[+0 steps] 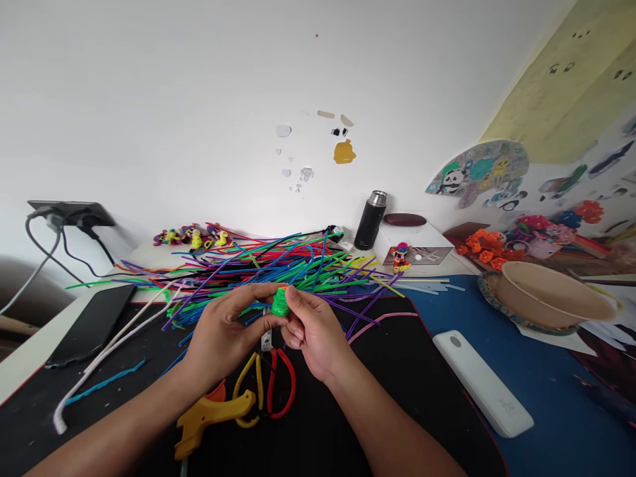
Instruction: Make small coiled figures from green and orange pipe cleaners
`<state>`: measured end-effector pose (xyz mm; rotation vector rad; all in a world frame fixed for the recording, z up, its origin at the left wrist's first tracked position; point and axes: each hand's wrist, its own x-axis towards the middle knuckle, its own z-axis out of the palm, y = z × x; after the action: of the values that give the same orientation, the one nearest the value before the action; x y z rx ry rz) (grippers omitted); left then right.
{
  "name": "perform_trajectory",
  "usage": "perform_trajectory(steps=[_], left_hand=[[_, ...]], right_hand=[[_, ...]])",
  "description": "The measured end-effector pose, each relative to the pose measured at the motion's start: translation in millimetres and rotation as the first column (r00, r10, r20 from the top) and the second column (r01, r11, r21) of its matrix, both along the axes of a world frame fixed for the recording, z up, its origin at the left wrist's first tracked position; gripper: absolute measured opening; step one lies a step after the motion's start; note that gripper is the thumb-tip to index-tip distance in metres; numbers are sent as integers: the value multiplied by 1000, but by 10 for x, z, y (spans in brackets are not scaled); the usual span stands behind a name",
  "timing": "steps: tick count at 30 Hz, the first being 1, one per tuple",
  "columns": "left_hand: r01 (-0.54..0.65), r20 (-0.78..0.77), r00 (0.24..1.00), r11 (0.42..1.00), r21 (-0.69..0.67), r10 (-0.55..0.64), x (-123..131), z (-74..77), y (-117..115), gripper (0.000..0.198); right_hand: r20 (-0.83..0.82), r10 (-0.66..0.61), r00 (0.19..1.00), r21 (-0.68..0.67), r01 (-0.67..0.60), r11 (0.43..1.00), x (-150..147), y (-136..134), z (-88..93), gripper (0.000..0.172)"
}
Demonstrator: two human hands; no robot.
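A small coil of green pipe cleaner (279,303) is pinched between my two hands, above the black mat (328,424). My left hand (226,326) grips its left side with thumb and index finger. On its right, the thumb and curled fingers of my right hand (314,326) press against it. Below the hands lie pliers (282,384) with one red and one yellow handle, their jaws partly hidden. A yellow glue gun (213,417) rests beside them, partly behind my left forearm. Behind the hands spreads a large heap of coloured pipe cleaners (298,265).
On the left are a black phone (92,324), white pipe cleaners (119,338) and plugged cables. A black thermos (370,222), a white box (415,242) and small pipe cleaner figures (193,236) stand along the wall. At right are a beige bowl (551,298) and a white case (484,384).
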<state>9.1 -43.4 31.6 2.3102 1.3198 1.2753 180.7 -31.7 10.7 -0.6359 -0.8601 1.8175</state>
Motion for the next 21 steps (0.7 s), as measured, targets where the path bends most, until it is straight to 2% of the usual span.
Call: perform_trajectory(steps=[4, 7, 13, 16, 18, 21], left_hand=[[-28, 7, 1000, 999, -22, 28, -1, -34, 13, 46], [-7, 6, 1000, 1000, -11, 7, 1, -68, 34, 46], [27, -28, 999, 988, 149, -23, -7, -37, 36, 41], [91, -81, 994, 968, 235, -74, -12, -8, 33, 33], [123, -105, 989, 960, 250, -100, -17, -6, 36, 30], [110, -105, 990, 969, 220, -89, -33, -26, 51, 29]], right_hand=[[-3, -8, 1000, -7, 8, 1000, -2, 4, 5, 59], [-3, -20, 1000, -15, 19, 1000, -5, 5, 18, 60], [-27, -23, 999, -11, 23, 1000, -11, 5, -13, 62], [-27, -15, 1000, -12, 15, 1000, -15, 7, -36, 58], [-18, -13, 1000, -17, 13, 1000, -17, 8, -41, 57], [0, -8, 1000, -33, 8, 999, -20, 5, -36, 59]])
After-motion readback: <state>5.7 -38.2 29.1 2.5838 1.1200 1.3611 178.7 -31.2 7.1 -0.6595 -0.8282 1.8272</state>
